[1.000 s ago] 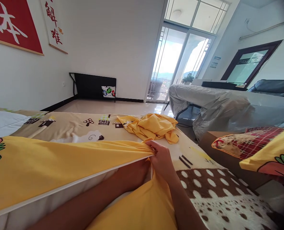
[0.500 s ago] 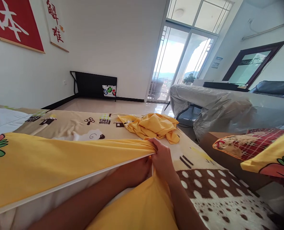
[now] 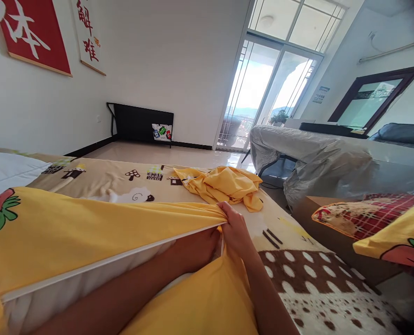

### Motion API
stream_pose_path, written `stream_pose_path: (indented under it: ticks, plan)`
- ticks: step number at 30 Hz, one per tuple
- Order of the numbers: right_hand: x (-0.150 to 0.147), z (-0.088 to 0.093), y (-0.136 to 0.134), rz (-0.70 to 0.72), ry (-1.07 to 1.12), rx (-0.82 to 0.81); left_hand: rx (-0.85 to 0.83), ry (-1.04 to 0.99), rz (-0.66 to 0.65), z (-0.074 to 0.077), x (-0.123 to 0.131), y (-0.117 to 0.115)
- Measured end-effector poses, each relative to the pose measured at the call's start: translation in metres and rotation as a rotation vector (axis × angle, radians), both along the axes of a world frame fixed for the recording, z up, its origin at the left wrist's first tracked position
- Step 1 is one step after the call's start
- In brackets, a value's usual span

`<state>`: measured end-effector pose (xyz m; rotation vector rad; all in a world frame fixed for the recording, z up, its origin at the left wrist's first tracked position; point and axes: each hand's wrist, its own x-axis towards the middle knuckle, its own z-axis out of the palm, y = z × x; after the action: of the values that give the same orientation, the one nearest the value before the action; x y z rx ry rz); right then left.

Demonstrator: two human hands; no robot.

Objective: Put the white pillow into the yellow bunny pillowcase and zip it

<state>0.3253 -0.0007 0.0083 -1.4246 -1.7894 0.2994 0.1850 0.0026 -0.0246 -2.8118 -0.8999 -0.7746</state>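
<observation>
The cover (image 3: 105, 223) lay across the near part of the bed (image 3: 271, 221), its edge bunched in the tightly closed right hand (image 3: 237, 231), seemingly to hold it agape around the left hand (image 3: 206, 243), whose grip inside could not be told.

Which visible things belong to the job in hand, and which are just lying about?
In use:
yellow cover
right hand, gripping its edge
left hand, inside its opening

Apparently just lying about:
crumpled yellow cloth
patterned blanket
red plaid fabric
brown box
</observation>
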Motion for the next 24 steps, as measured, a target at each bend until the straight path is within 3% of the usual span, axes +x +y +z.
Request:
stream_pose_path:
  ticks: [6,11,15,20,24]
  plan:
    - [0.0036,0.0043,-0.001,0.087,0.041,-0.005,-0.057,0.0,0.009,0.0045,-0.0005,0.001]
    - [0.0085,0.0041,0.0001,0.03,-0.048,0.081,-0.116,-0.087,0.017,0.0027,-0.0007,0.0054]
    - [0.006,0.0006,0.0,-0.114,-0.135,0.108,-0.134,-0.056,-0.04,0.0066,-0.0013,0.0037]
    - [0.0007,0.0007,-0.0033,-0.177,-0.247,0.069,-0.024,0.029,-0.125,0.0074,-0.0055,0.0009]
    - [0.0025,0.0011,-0.0011,-0.133,-0.259,0.014,0.021,0.031,-0.14,0.0029,-0.0084,0.0024]
